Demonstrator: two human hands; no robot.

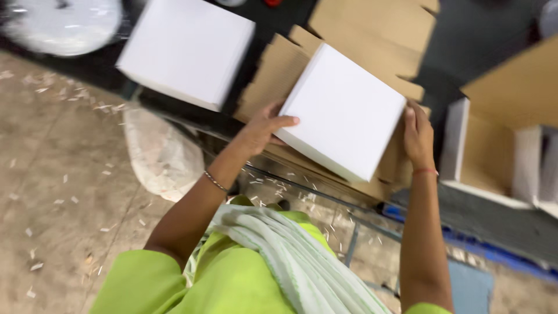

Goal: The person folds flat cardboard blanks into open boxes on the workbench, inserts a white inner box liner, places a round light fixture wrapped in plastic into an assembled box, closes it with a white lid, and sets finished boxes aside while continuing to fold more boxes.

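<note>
Both hands grip one white square box [347,111] from opposite sides. The left hand [264,129] has its thumb laid over the box's near-left edge, with the fingers tucked beneath, and the right hand [418,138] presses flat against the right-hand corner, fingers pointing away toward the far side. The box sits tilted like a diamond, one corner pointing down toward the person, and it rests on or just above a stack of flat brown cardboard sheets [279,72] that spreads out from under it to the far side and the left. Whether the box is lifted clear of that cardboard or touching it I cannot tell, as the picture is a little smeared.

A thin bracelet [215,182] circles the left wrist and a red thread [425,171] circles the right one. The person wears a bright green top [174,279] with a pale striped cloth [290,256] draped down the front.

Further left, well apart from the hands, a second white box [186,49] lies on the dark table [465,52]. To the right stands an open carton [511,128] with brown flaps and white sides. Below the table's left end a clear plastic bag [160,157] slumps on the concrete floor [58,174], which is littered with small paper scraps. A blurred whitish bundle [61,23] sits in the far left corner.
</note>
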